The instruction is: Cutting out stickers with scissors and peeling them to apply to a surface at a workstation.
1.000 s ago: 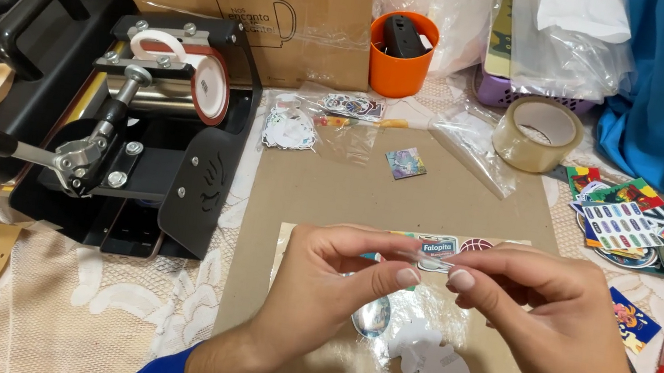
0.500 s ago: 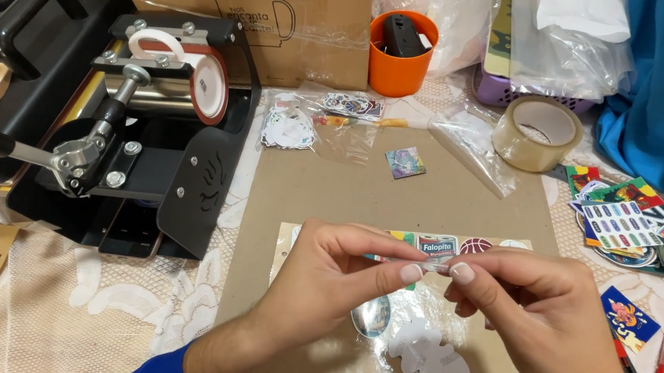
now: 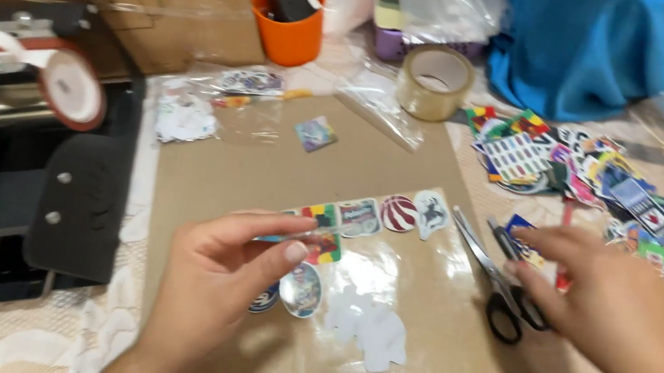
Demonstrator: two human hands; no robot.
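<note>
Pinching a thin clear strip (image 3: 316,233) between thumb and first finger, the left hand (image 3: 219,284) is held up over the brown cardboard sheet (image 3: 263,176). Its other fingers curl in loosely. The right hand (image 3: 605,314) is stretched out to the side, palm down, with its fingers spread over the black-handled scissors (image 3: 495,279). It looks blurry, so I cannot tell if it has hold of them.

On the cardboard sits a row of bright stickers (image 3: 385,213), just past the left fingertips. A white cut-out shape (image 3: 371,330) lies below. A big pile of stickers (image 3: 607,190) is behind the right hand. Farther back stand a tape roll (image 3: 436,81) and an orange cup (image 3: 289,20). A black machine (image 3: 7,162) fills the left side.
</note>
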